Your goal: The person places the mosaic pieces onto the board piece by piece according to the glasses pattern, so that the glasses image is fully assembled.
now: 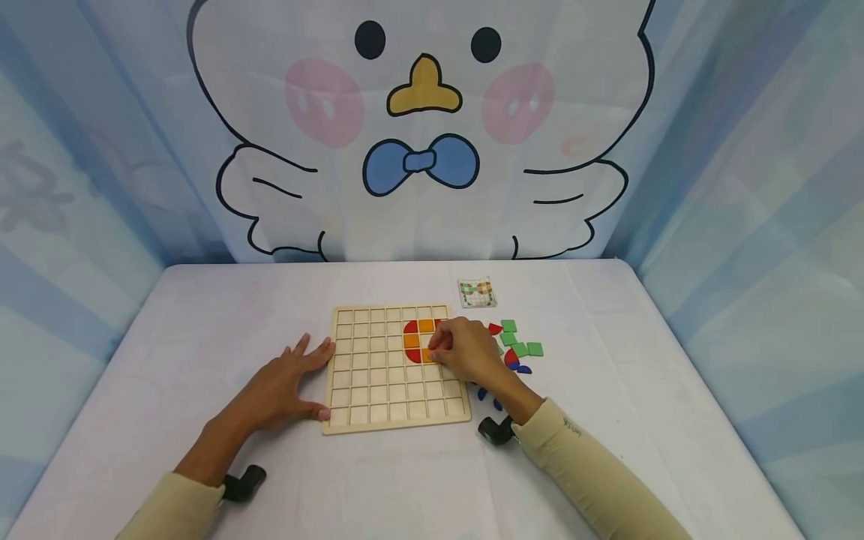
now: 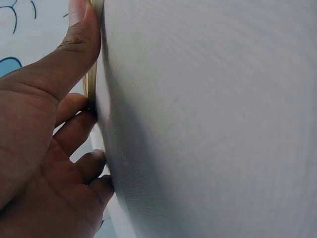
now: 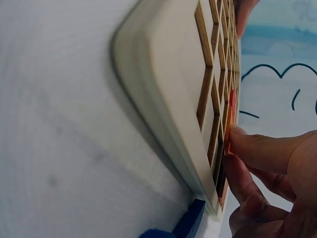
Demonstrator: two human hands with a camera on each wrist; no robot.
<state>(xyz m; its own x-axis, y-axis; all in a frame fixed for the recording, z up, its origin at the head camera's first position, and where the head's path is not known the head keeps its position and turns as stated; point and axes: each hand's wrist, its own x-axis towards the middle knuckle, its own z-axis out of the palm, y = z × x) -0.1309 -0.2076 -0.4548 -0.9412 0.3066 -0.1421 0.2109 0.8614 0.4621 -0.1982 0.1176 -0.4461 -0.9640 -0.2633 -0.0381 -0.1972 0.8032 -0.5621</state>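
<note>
In the head view, a square wooden grid board lies on the table. My left hand is spread at its left edge, thumb near the lower corner and fingertips higher up; the left wrist view shows the thumb against the board's side. My right hand is over the board's right part, thumb and forefinger pinching an orange square at a cell. Beside it sit red quarter-round pieces and more orange squares. The right wrist view shows the thumb at an orange-red edge.
Right of the board lie several green squares, red pieces and blue pieces, some partly behind the right hand. A small patterned card is behind the board. A printed curtain stands along the table's far edge.
</note>
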